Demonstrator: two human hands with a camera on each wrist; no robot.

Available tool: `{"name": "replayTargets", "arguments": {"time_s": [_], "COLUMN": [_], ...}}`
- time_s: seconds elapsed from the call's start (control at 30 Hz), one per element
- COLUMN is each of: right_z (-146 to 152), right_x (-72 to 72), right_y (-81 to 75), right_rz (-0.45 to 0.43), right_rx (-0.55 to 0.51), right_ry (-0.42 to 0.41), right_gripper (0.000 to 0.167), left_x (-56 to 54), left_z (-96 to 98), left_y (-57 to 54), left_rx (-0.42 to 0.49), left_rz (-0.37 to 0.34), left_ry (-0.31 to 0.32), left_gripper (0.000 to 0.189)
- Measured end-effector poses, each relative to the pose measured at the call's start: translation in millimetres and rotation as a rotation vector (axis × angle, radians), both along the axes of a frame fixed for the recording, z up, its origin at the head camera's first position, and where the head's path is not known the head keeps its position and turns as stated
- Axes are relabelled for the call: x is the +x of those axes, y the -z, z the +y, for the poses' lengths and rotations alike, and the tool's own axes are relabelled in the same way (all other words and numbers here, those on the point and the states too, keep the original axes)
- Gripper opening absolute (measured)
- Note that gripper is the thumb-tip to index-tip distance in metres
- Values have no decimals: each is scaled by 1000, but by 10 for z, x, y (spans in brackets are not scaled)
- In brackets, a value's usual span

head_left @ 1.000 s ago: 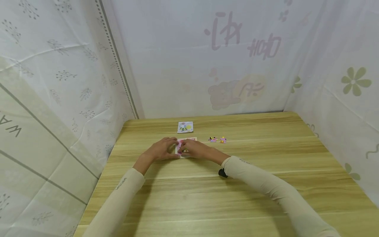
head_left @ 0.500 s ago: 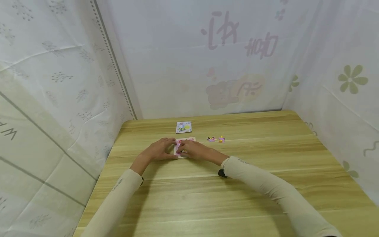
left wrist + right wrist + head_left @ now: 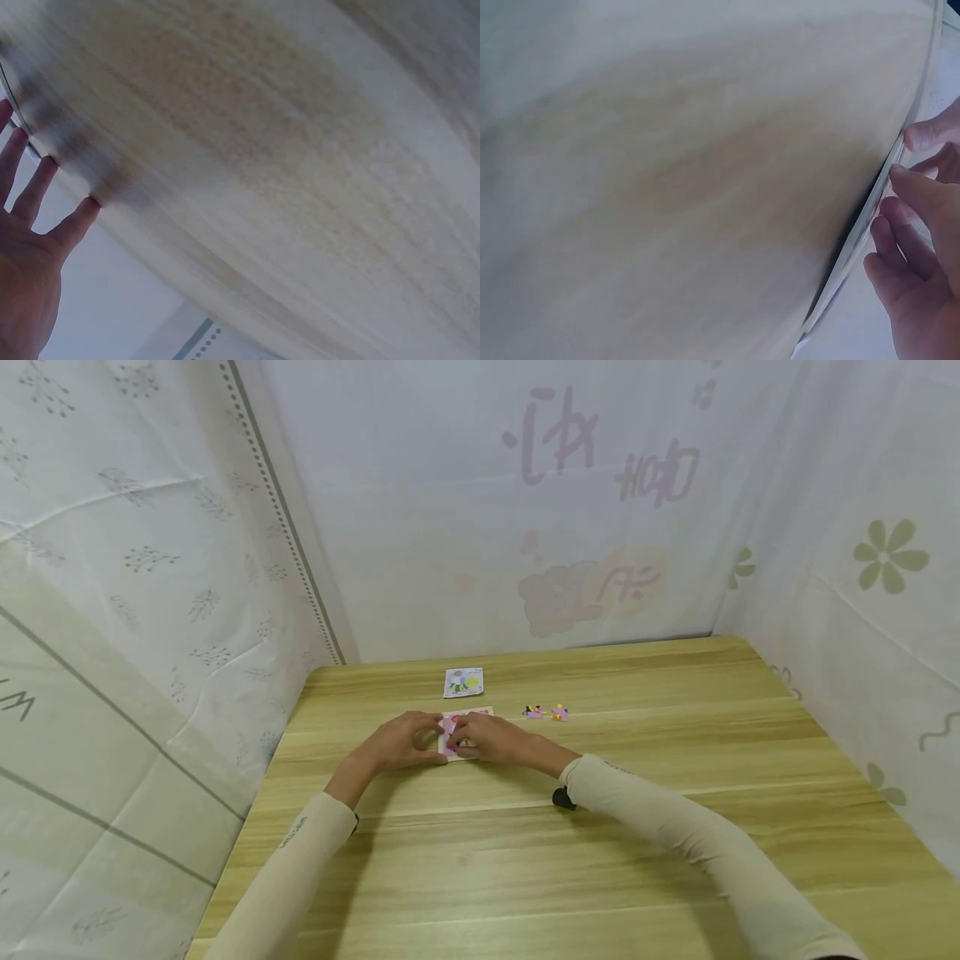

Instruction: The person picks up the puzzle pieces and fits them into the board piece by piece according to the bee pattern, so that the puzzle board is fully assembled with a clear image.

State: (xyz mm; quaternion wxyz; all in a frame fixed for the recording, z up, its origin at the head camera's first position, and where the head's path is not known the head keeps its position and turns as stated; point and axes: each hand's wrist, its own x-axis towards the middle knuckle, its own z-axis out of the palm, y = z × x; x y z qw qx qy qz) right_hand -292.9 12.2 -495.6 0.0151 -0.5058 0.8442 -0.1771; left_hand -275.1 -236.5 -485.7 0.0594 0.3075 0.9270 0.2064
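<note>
Under both hands on the wooden table lies a small pink puzzle board [image 3: 487,711] with a pale border. My left hand [image 3: 401,742] steadies its left side, thumb at the near corner and fingers along the farther edge. The left wrist view shows the same left hand [image 3: 30,255] with fingers spread and nearly straight. Over the board, my right hand [image 3: 491,739] has curled fingers and pinches a small puzzle piece, mostly hidden by the fingertips. In the right wrist view the right hand [image 3: 922,270] is close over the board's thin edge.
A black-and-yellow puzzle piece [image 3: 534,712] and a pink-yellow puzzle piece [image 3: 559,713] lie right of the board. Behind it rests a square picture card [image 3: 463,682]. Printed curtains [image 3: 420,527] hang along the back and sides of the table [image 3: 637,710].
The view has shifted slightly. Both hands keep their places at the board, with the right fingertips still on it; the loose pieces and card stay put.
</note>
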Motion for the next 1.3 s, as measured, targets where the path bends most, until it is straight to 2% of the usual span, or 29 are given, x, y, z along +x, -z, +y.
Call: {"name": "replayTargets", "arguments": {"time_s": [0.3, 0.6, 0.77, 1.03, 1.3], "right_z": [268, 669, 871, 1053, 1141], "right_x": [-81, -190, -270, -398, -429], "right_y": [-92, -168, -194, -181, -181], "right_rz": [-16, -16, -2, 31, 22], "right_rx": [0, -31, -9, 24, 56], "right_ry": [98, 170, 213, 230, 249], "right_gripper": [25, 25, 27, 26, 28], "left_x": [-9, -21, -24, -16, -24], "left_z": [3, 9, 13, 15, 13], "left_y": [5, 7, 4, 12, 13], "left_rx": [-23, -50, -56, -58, -50], "left_rz": [7, 17, 3, -11, -6], "left_ry": [-2, -1, -7, -17, -16], "left_gripper": [53, 55, 57, 57, 56]}}
